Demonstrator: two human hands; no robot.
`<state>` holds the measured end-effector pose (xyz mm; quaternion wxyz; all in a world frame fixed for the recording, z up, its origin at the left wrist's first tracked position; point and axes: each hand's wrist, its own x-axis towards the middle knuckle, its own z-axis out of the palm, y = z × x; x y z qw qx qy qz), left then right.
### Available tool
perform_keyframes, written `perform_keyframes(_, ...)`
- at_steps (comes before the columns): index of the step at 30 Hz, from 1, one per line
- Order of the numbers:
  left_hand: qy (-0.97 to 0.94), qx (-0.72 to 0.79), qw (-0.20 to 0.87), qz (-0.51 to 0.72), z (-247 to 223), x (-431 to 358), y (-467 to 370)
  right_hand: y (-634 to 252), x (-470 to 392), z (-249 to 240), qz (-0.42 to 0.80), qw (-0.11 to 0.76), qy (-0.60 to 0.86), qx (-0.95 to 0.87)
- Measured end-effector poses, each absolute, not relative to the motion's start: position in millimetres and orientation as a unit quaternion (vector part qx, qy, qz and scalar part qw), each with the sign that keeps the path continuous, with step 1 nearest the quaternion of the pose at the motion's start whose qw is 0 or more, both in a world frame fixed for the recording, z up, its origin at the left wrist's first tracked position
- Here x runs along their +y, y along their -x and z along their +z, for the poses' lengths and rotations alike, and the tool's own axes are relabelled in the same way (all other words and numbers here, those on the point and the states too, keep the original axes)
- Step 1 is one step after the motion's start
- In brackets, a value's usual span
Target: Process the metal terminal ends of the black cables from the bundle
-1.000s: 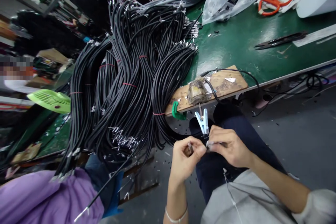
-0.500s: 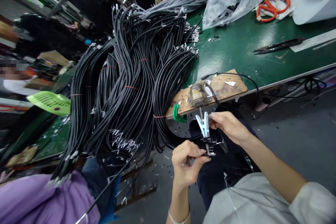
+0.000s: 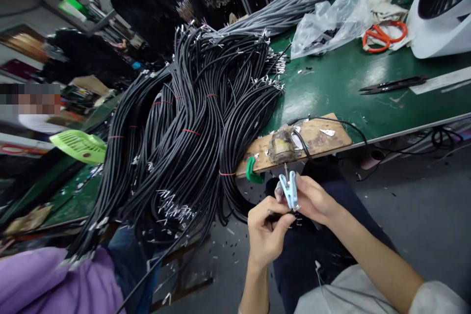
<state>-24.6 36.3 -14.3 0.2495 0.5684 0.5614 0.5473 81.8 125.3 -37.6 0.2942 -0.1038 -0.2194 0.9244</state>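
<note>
A light blue clothespin [image 3: 290,192] hangs at the end of a thin metal shaft [image 3: 285,169], which comes from a small, grimy motor [image 3: 281,146]. My right hand [image 3: 315,198] closes around the clothespin from the right, thumb on one side and fingertips showing on the other. Just below its lower end, my left hand [image 3: 268,230] pinches thumb against fingers on what looks like a dark cable end, mostly hidden by the fingers. Small whitish wire tips show by the clothespin's lower end.
Tied bundles of black cables [image 3: 198,132] drape over the green table [image 3: 331,83]. A wooden board [image 3: 331,132] carries the motor, beside a green clamp [image 3: 253,170]. Orange-handled scissors [image 3: 384,37], dark tweezers [image 3: 393,85] and a plastic bag [image 3: 331,24] lie farther back. A person in purple [image 3: 62,279] sits left.
My right hand has shifted down and left, its fingers now around the clothespin. The left hand has come up close under it. The whole view has tilted slightly.
</note>
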Motion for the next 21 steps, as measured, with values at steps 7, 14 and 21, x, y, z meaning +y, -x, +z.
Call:
perform_keyframes(7,-0.545,0.558,0.312,0.542,-21.5,21.9,29.6,-101.3,119.3,-69.4,0.893,0.321,0.167,-0.268)
perform_keyframes(14,-0.533,0.551,0.355,0.536,-22.5,13.2,32.3,-120.3,95.7,-49.8,0.757,0.311,0.221,-0.530)
perform_keyframes(21,-0.524,0.593,0.352,0.500,-22.9,9.0,30.8,-114.4,80.3,-41.1,0.602,0.445,0.211,-0.628)
